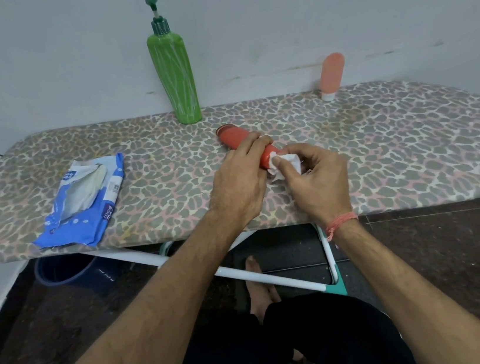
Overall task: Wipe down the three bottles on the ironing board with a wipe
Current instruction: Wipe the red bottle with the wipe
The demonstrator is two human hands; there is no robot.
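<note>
Head view | left hand (237, 179) grips red bottle (237, 139) | right hand (313, 177) pinches wipe (287, 163) | wipes pack (84, 200) lettering possibly "mee", blurred

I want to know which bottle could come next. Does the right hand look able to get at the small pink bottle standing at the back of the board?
Probably yes. The pink bottle stands alone on bare ironing board, nothing between it and the right hand. That hand pinches the wipe against the red bottle, so it must leave that first.
</note>
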